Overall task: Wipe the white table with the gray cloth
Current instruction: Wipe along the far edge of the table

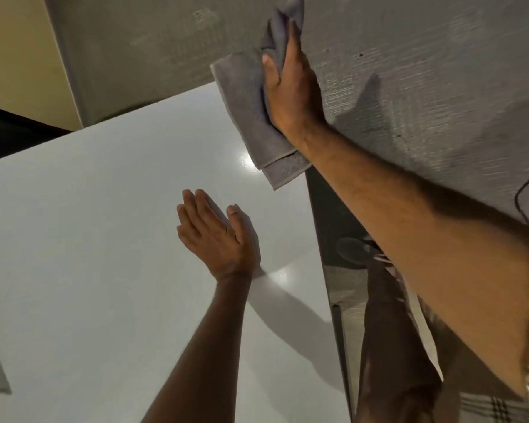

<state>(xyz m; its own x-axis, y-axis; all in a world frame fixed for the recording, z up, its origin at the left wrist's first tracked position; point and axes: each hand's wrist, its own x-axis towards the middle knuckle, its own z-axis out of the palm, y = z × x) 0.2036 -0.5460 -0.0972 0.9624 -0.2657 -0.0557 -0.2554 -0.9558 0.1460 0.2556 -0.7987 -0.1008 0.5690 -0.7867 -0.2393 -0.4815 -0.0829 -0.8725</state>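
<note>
My right hand (290,87) is clamped on the gray cloth (251,117), held up over the far corner of the white desk (89,239); the cloth's top is cut off by the frame edge. My left hand (217,233) hovers open-fingered over the desk's middle, holding nothing. Whether the cloth touches the desk, I cannot tell.

Both forearms bare, no sleeves showing on either, no watch/rings seen. Left hand (219,236) & right hand (290,83) bare, no gloves. Near right edge: bit of light garment w/ dark checked/plaid pattern (486,404). Lower right, past table edge: dark brownish trouser leg (388,331), and a dark shoe (353,250) w/ pale laces, blurry.
</note>
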